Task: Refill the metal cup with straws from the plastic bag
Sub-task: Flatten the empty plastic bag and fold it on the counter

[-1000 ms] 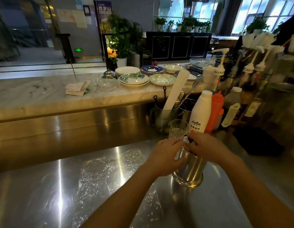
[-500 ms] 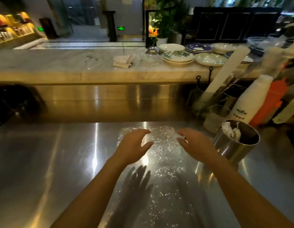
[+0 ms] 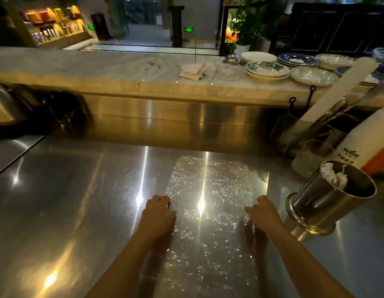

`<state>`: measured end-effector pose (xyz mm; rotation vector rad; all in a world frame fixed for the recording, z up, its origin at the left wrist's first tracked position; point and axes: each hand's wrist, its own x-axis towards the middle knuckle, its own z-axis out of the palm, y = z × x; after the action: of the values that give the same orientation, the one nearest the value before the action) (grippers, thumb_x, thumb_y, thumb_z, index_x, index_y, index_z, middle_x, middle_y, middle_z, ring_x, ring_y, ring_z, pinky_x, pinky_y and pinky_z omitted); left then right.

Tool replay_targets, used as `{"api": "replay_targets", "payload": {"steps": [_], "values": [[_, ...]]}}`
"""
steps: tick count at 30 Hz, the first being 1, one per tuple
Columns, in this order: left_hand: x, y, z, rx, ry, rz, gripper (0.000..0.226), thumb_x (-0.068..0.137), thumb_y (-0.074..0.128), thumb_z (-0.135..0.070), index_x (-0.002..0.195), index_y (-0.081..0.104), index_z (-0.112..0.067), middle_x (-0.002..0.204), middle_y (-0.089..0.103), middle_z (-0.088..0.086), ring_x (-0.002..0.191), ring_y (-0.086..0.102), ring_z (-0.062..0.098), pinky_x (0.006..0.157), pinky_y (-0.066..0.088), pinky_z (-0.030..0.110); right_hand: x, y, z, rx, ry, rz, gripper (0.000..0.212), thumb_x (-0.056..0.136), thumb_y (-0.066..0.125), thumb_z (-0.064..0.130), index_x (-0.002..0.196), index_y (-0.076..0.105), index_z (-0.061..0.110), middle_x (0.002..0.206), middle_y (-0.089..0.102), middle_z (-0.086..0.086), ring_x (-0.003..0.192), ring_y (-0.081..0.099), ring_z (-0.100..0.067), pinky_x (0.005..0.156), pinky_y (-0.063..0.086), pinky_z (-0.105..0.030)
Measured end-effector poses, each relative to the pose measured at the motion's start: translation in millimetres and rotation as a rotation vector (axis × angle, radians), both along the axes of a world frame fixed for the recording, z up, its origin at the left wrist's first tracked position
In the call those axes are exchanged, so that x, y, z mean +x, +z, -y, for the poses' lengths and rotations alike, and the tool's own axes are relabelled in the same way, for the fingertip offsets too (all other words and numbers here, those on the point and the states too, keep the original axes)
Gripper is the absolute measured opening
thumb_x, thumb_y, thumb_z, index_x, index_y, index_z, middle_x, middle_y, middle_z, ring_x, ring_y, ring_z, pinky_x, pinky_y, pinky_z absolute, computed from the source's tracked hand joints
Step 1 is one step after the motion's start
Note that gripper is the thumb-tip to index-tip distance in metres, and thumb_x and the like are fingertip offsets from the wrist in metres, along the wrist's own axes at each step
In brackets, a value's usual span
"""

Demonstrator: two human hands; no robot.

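A clear crinkled plastic bag [image 3: 208, 186] lies flat on the steel counter [image 3: 79, 201] in front of me. My left hand [image 3: 158, 214] rests at its left edge with the fingers curled onto the film. At the right edge, my right hand [image 3: 263, 212] is curled the same way. The metal cup [image 3: 324, 203] stands tilted in view just right of my right hand, apart from it. A few white paper-wrapped straws [image 3: 335, 177] lean against the far side of its rim. I cannot make out any straws inside the bag.
Behind the cup stand a drinking glass [image 3: 309, 158], a white bottle [image 3: 358, 145] and an orange bottle [image 3: 378, 163]. A utensil holder with a white roll [image 3: 337, 89] is at the back right. Plates [image 3: 266, 68] sit on the marble ledge [image 3: 100, 72]. A kettle [image 3: 4, 104] stands at far left.
Both hands left the metal cup, moved left over the bag, then drew back towards me and lowered onto its side edges. The view swung left.
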<state>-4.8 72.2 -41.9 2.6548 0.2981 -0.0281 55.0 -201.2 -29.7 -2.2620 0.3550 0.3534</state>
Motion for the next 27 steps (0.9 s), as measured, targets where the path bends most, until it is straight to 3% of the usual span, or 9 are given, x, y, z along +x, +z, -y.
{"api": "replay_targets", "payload": {"steps": [3, 5, 8, 11, 14, 16, 20, 23, 27], "values": [[0, 4, 6, -0.307, 0.254, -0.029, 0.046, 0.083, 0.062, -0.023, 0.121, 0.043, -0.005, 0.111, 0.053, 0.016, 0.099, 0.056, 0.033, 0.075, 0.041, 0.032, -6, 0, -1, 0.251, -0.1, -0.112, 0.036, 0.081, 0.062, 0.014, 0.109, 0.04, 0.008, 0.077, 0.051, -0.009, 0.057, 0.049, -0.019, 0.046, 0.039, -0.025], [2, 8, 6, -0.566, 0.39, -0.134, 0.052, 0.08, 0.068, -0.021, 0.118, 0.037, -0.003, 0.101, 0.055, 0.018, 0.086, 0.062, 0.033, 0.059, 0.044, 0.029, -10, -1, 2, 0.273, -0.095, -0.117, 0.02, 0.08, 0.063, 0.011, 0.092, 0.048, 0.006, 0.064, 0.047, -0.007, 0.049, 0.041, -0.015, 0.043, 0.031, -0.024], [2, 17, -2, -0.921, 0.44, -0.193, 0.015, 0.079, 0.067, -0.009, 0.083, 0.056, 0.001, 0.062, 0.056, 0.013, 0.04, 0.05, 0.016, 0.039, 0.03, 0.019, -15, 9, 5, 0.449, -0.114, -0.126, 0.009, 0.079, 0.063, 0.004, 0.071, 0.058, 0.002, 0.053, 0.045, -0.008, 0.045, 0.037, -0.016, 0.043, 0.029, -0.025], [-1, 34, -11, -1.114, 0.37, -0.124, 0.008, 0.079, 0.065, -0.011, 0.071, 0.064, -0.007, 0.06, 0.066, 0.007, 0.046, 0.055, 0.013, 0.043, 0.035, 0.02, -17, 30, 12, 0.625, -0.109, -0.023, 0.01, 0.079, 0.062, 0.003, 0.069, 0.06, 0.003, 0.054, 0.046, -0.008, 0.049, 0.04, -0.017, 0.048, 0.033, -0.028], [-2, 48, -17, -1.14, 0.273, -0.145, 0.006, 0.08, 0.067, -0.021, 0.078, 0.065, -0.015, 0.069, 0.071, 0.002, 0.061, 0.064, 0.014, 0.051, 0.045, 0.023, -22, 48, 19, 0.75, -0.029, 0.034, 0.004, 0.079, 0.063, 0.008, 0.077, 0.062, 0.006, 0.064, 0.057, -0.006, 0.057, 0.054, -0.016, 0.052, 0.043, -0.025], [-4, 49, -17, -1.146, 0.257, -0.183, 0.004, 0.081, 0.066, -0.017, 0.081, 0.065, -0.013, 0.069, 0.07, 0.004, 0.061, 0.064, 0.015, 0.051, 0.048, 0.022, -30, 48, 21, 0.735, 0.058, -0.024, 0.009, 0.079, 0.064, 0.01, 0.088, 0.065, 0.008, 0.075, 0.067, -0.006, 0.066, 0.063, -0.016, 0.054, 0.049, -0.024], [-10, 42, -13, -1.187, 0.268, -0.217, 0.004, 0.08, 0.064, -0.006, 0.077, 0.066, -0.009, 0.063, 0.067, 0.005, 0.054, 0.059, 0.014, 0.044, 0.042, 0.019, -42, 34, 20, 0.681, 0.058, -0.139, 0.015, 0.078, 0.063, -0.001, 0.093, 0.067, 0.001, 0.072, 0.062, -0.014, 0.06, 0.056, -0.019, 0.052, 0.043, -0.028], [-15, 39, -14, -1.16, 0.203, -0.251, 0.004, 0.081, 0.064, -0.004, 0.084, 0.066, -0.005, 0.062, 0.066, 0.007, 0.059, 0.054, 0.017, 0.044, 0.036, 0.019, -37, 30, 26, 0.72, -0.019, -0.129, 0.017, 0.078, 0.061, -0.005, 0.094, 0.066, -0.004, 0.071, 0.066, -0.012, 0.059, 0.062, -0.015, 0.052, 0.048, -0.022], [-12, 40, -17, -1.114, 0.173, -0.214, 0.012, 0.086, 0.056, 0.001, 0.088, 0.067, -0.003, 0.063, 0.067, 0.008, 0.055, 0.059, 0.013, 0.042, 0.041, 0.017, -29, 28, 35, 0.811, 0.02, -0.128, 0.02, 0.075, 0.062, -0.004, 0.094, 0.067, 0.0, 0.074, 0.068, -0.016, 0.065, 0.065, -0.02, 0.059, 0.055, -0.033]]}}
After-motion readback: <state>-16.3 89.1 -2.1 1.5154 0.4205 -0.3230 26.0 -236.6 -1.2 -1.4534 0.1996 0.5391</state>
